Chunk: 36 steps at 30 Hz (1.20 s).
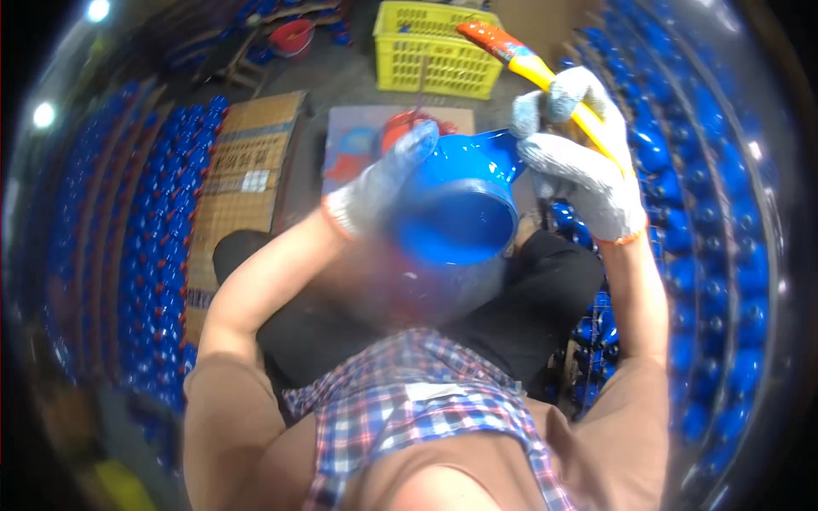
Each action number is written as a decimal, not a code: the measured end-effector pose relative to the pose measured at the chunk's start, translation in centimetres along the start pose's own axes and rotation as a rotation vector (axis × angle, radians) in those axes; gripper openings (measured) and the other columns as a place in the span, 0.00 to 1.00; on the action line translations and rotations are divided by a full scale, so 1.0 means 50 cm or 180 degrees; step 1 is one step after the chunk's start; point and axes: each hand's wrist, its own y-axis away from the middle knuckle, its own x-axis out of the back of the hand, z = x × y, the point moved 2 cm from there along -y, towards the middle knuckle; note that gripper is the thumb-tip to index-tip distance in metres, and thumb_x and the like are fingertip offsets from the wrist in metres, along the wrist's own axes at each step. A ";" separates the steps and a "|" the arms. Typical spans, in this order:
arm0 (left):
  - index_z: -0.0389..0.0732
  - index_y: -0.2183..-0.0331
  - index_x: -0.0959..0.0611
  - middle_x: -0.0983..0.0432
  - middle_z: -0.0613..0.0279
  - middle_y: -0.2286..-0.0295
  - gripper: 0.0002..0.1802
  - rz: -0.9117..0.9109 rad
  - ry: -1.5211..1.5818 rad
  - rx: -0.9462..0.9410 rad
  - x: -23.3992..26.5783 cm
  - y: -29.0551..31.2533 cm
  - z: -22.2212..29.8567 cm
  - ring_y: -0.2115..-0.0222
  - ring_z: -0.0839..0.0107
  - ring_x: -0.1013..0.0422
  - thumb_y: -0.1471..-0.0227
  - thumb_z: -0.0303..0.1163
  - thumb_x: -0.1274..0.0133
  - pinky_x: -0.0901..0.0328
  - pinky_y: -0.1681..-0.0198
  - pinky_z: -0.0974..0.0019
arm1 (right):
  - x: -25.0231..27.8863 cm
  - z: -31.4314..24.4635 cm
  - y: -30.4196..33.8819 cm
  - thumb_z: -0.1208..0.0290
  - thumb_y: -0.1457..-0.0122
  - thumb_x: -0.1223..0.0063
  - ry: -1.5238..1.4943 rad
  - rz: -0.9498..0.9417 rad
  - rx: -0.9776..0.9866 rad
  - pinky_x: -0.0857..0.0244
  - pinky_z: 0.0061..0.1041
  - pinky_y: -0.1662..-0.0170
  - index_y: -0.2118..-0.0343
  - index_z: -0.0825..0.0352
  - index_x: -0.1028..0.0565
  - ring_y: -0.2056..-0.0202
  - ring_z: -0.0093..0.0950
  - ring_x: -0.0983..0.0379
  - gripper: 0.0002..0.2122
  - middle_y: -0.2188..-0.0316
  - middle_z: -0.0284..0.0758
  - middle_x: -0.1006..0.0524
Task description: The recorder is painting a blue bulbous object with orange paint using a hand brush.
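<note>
"Blue fitting [464, 162]: where is it sitting?"

"It's hanging just above the middle of the view, towards one o'clock, tilted, its round mouth opening towards six. The left hand [383, 183], in a pale glove with blue smears, is clasping it from the nine o'clock side, fingers lying along its wall."

"And what is the right hand [588, 153] doing?"

"It's curling around the yellow handle of a paintbrush [532, 70], whose orange-red end is pointing towards eleven o'clock. Its fingertips are also lying right at the fitting's two o'clock edge; I can't tell whether they're pressing on it."

"Is any writing showing?"

"Yes, a cardboard sheet [247, 140] at ten o'clock is carrying dark printed characters and a white label [255, 180], its small print blurring too much to read. At six o'clock, a white patch [434, 391] is lying across the checked apron [383, 366]; I can't make out lettering on it."

"What else is standing around?"

"A yellow crate [409, 72] is standing at twelve o'clock, and rows of glossy blue parts [682, 196] are lining three and nine o'clock."
</note>
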 end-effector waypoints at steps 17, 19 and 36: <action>0.35 0.52 0.29 0.26 0.43 0.69 0.43 0.2171 0.3202 -0.0214 0.173 0.112 -0.056 0.87 0.64 0.37 0.50 0.67 0.64 0.43 0.90 0.66 | 0.057 0.483 0.043 0.56 0.36 0.55 -0.0997 0.1874 -0.1349 0.43 0.15 0.80 0.55 0.68 0.30 0.81 0.17 0.36 0.18 0.78 0.31 0.29; 0.35 0.52 0.29 0.25 0.44 0.70 0.44 0.2318 0.2804 -0.0080 0.190 0.115 -0.065 0.86 0.62 0.34 0.50 0.68 0.65 0.41 0.90 0.64 | 0.044 0.484 0.041 0.62 0.38 0.51 -0.0869 0.1839 -0.1221 0.44 0.15 0.79 0.57 0.68 0.28 0.81 0.16 0.36 0.14 0.79 0.29 0.30; 0.40 0.56 0.26 0.29 0.56 0.69 0.34 0.0498 -0.6499 0.0427 0.060 0.148 -0.083 0.71 0.61 0.28 0.66 0.46 0.36 0.31 0.72 0.61 | 0.011 0.399 0.057 0.56 0.38 0.54 0.1013 0.0913 -0.1342 0.35 0.25 0.70 0.69 0.71 0.24 0.75 0.24 0.27 0.19 0.76 0.35 0.23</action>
